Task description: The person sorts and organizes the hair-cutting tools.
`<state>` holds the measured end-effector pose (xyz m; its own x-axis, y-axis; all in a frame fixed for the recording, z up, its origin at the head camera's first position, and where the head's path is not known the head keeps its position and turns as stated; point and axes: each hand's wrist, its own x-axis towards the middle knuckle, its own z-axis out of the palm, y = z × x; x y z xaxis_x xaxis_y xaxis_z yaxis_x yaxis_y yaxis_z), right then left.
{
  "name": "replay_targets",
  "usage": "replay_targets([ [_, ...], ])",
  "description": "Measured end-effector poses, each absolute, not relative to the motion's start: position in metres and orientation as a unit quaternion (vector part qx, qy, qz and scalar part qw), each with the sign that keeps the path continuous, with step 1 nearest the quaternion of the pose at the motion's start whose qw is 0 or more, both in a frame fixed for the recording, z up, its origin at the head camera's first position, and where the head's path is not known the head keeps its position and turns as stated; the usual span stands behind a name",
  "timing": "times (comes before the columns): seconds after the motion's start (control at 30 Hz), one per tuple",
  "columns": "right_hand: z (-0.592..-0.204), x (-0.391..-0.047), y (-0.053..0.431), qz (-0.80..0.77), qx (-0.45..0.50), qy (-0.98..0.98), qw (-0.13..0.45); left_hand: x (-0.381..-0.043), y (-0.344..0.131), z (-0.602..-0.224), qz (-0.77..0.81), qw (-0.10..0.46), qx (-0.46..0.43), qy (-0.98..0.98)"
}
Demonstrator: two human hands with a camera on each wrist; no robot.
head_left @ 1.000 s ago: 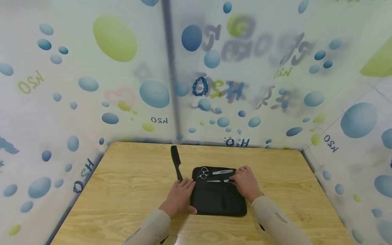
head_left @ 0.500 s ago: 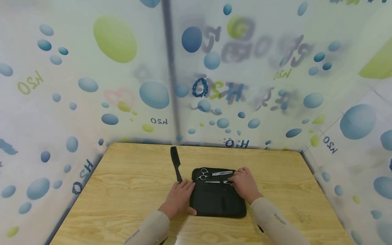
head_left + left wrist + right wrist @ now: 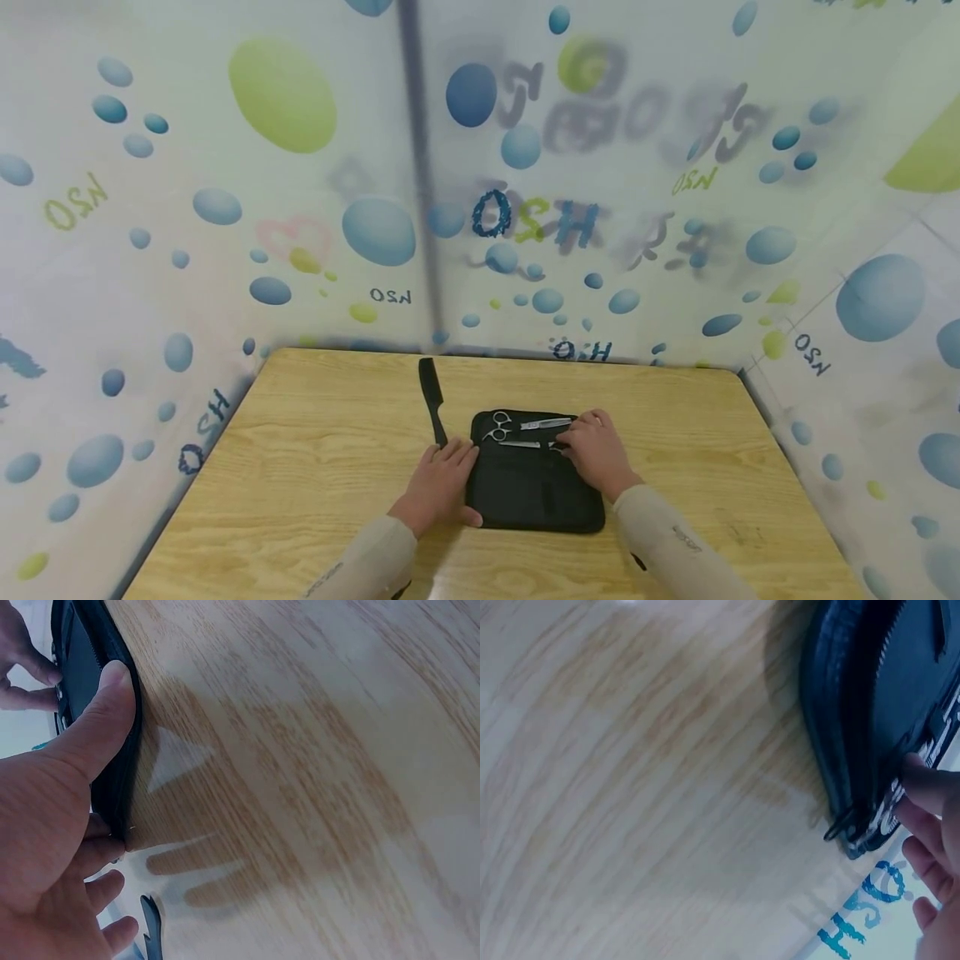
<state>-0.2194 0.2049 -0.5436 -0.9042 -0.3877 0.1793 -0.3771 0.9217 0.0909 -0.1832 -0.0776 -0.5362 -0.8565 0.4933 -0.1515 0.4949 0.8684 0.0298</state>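
Note:
A black zippered case [image 3: 517, 492] lies unfolded on the table. My left hand [image 3: 442, 482] rests along its left edge, thumb near the lower corner and fingers toward the upper part. In the left wrist view the thumb [image 3: 105, 709] lies over the rim. My right hand [image 3: 598, 450] pinches the handle end of silver scissors [image 3: 519, 444], whose blade points left across the case. Their finger loops are mostly hidden by the hand. Above them lies a second pair of scissors [image 3: 498, 427], with loops at the left and a toothed-looking blade to the right.
A black comb [image 3: 431, 392] lies just beyond my left fingers, its handle end near them. The wooden table [image 3: 315, 433] meets patterned walls [image 3: 465, 167] at its back and sides. A zipper pull [image 3: 840, 825] hangs at the case's corner.
The scissors in my right hand have shifted slightly left across the case, and the right fingers moved a little with them. My left hand, the case and the comb stay in place.

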Motion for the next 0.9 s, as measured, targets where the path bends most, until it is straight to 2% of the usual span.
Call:
replay_targets([
  [0.1,-0.542,-0.219,0.210,-0.022,0.200,-0.974,0.104,-0.184,-0.078,-0.536,-0.004,0.081,0.256,0.963],
  [0.33,-0.536,-0.215,0.218,0.011,0.215,-0.973,0.077,-0.184,-0.078,-0.536,0.002,0.088,0.253,0.963],
  [0.63,-0.543,-0.217,0.212,0.009,0.205,-0.974,0.099,-0.184,-0.077,-0.534,0.009,0.088,0.256,0.963],
  [0.9,-0.542,-0.219,0.208,0.000,0.201,-0.976,0.083,-0.183,-0.077,-0.533,0.008,0.088,0.255,0.963],
])
